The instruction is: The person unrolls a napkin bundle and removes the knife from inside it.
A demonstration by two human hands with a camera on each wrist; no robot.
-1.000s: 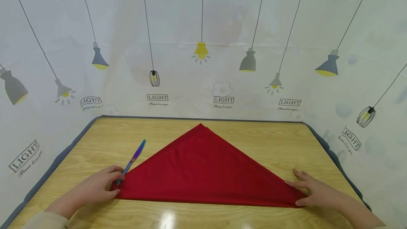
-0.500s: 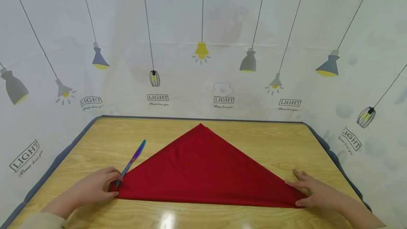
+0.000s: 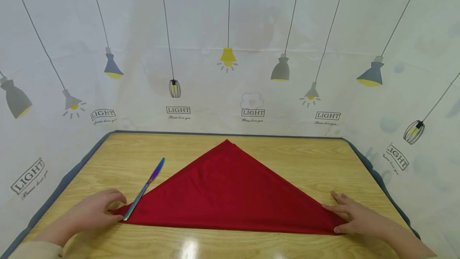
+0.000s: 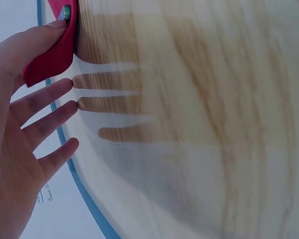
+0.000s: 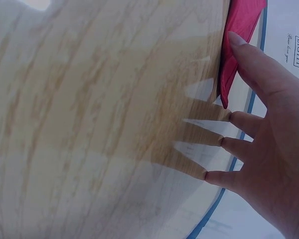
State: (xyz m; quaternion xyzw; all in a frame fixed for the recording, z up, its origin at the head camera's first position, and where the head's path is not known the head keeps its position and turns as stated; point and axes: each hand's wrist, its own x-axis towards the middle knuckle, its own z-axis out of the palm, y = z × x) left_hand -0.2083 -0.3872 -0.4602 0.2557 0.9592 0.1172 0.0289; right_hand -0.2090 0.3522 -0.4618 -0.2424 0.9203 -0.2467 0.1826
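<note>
A red cloth (image 3: 230,195), folded into a triangle, lies flat on the table with its point toward the back. A rainbow-coloured table knife (image 3: 145,187) lies slanted at its left side, the handle end over the cloth's left corner. My left hand (image 3: 91,209) is at that corner; in the left wrist view its thumb (image 4: 47,35) rests on the cloth by the handle end, other fingers loosely extended, the index finger hidden. My right hand (image 3: 359,217) rests at the right corner, fingers spread, thumb (image 5: 249,50) on the cloth in the right wrist view.
The wooden table (image 3: 251,247) has a dark blue-grey edge (image 3: 230,133) along its back and sides. Behind and beside it hangs a pale wall covering (image 3: 201,31) printed with lamps.
My left hand has drawn back to the left, away from the knife, baring its handle end and more of the cloth's left corner. The right hand, knife and cloth look unmoved.
</note>
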